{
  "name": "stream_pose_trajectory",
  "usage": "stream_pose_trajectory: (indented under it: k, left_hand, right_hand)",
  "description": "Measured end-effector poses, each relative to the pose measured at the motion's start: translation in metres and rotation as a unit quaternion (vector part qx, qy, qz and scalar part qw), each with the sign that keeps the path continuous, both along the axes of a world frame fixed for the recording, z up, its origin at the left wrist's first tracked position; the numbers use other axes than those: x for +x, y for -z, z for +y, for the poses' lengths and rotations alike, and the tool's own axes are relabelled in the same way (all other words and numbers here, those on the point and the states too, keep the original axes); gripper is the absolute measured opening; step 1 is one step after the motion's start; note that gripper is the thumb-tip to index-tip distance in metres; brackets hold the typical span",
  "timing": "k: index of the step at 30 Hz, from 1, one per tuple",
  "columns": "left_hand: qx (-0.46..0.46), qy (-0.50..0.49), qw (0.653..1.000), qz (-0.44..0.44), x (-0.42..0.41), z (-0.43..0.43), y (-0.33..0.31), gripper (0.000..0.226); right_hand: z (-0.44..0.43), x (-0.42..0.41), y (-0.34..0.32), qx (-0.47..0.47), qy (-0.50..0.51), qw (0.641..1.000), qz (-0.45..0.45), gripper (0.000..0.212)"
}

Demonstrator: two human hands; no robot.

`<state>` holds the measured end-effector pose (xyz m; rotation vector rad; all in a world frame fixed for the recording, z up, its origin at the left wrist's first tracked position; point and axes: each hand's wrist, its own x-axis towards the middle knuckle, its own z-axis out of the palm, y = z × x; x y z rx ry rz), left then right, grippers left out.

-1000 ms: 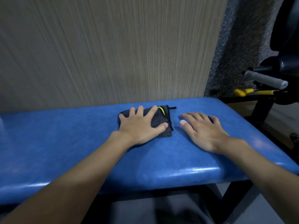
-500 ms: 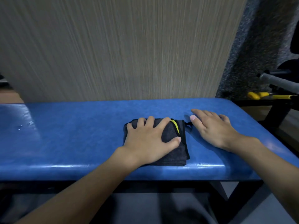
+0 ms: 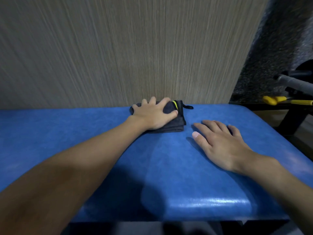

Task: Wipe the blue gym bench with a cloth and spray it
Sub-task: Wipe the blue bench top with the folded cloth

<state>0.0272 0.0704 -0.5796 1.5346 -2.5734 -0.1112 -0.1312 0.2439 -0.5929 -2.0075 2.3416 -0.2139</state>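
Blue gym bench [image 3: 101,133] fills most of the view, running left to right right up against a beige streaky wall panel [image 3: 118,48], and its padded tabletop has a shiny glare strip along the near edge. The cloth [image 3: 171,128] is a dark grey folded one with a yellow-green stripe and a little black loop sticking out on the right, sitting way back at the far edge of the tabletop, pretty much touching the wall panel. The person's left hand [image 3: 155,114] is flat on top of it, palm down, fingers spread out and the thumb pressing along the cloth's right side, so it's pushing down rather than pinching or bunching it. The right hand [image 3: 220,143] is just to the right of the cloth and nearer the camera, not touching it, lying flat and open on the bare blue tabletop with the fingers loosely together and holding nothing. Both forearms are bare and reach in from the bottom corners. Off the right end of the bench there's some dark gym equipment with a grey handle [image 3: 294,83] and a yellow-handled piece [image 3: 272,100] below it, well apart from the hands.
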Motion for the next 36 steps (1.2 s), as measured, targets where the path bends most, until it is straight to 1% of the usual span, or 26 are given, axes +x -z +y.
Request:
stream_pose_trajectory:
  k: [4, 9, 13, 16, 21, 25, 29, 32, 36]
  left_hand:
    - [0.003, -0.014, 1.000, -0.009, -0.009, -0.023, -0.002, 0.069]
    - [-0.014, 0.003, 1.000, -0.019, 0.002, -0.003, 0.001, 0.072]
    - [-0.015, 0.010, 0.999, -0.030, 0.021, 0.040, 0.000, 0.075]
    - [-0.021, 0.014, 0.999, -0.040, 0.040, 0.084, 0.002, 0.077]
    - [-0.055, 0.026, 0.998, -0.028, 0.070, 0.151, 0.006, 0.076]
    - [-0.072, 0.032, 0.997, -0.016, 0.084, 0.179, 0.009, 0.080]
    - [-0.057, 0.036, 0.998, -0.007, 0.087, 0.182, 0.011, 0.088]
    - [-0.060, 0.034, 0.998, -0.002, 0.083, 0.169, 0.013, 0.087]
    - [-0.045, 0.024, 0.999, 0.003, 0.071, 0.136, 0.012, 0.087]
  right_hand:
    - [-0.001, 0.000, 0.001, -0.001, 0.000, 1.000, 0.002, 0.071]
    - [0.000, 0.000, 0.000, -0.006, 0.005, 1.000, -0.013, 0.070]
    - [0.000, 0.000, 0.000, -0.007, 0.010, 1.000, -0.020, 0.070]
    - [0.000, -0.001, 0.000, -0.013, 0.014, 1.000, -0.023, 0.065]
    - [0.004, -0.001, 0.000, -0.036, 0.009, 0.999, -0.038, 0.054]
    - [0.008, 0.001, -0.003, -0.044, 0.002, 0.998, -0.035, 0.051]
    - [0.008, 0.001, -0.007, -0.025, -0.015, 0.999, -0.046, 0.052]
    - [0.005, 0.002, -0.011, -0.048, -0.010, 0.996, -0.076, 0.056]
    - [-0.001, 0.004, -0.006, -0.039, -0.001, 0.998, -0.058, 0.061]
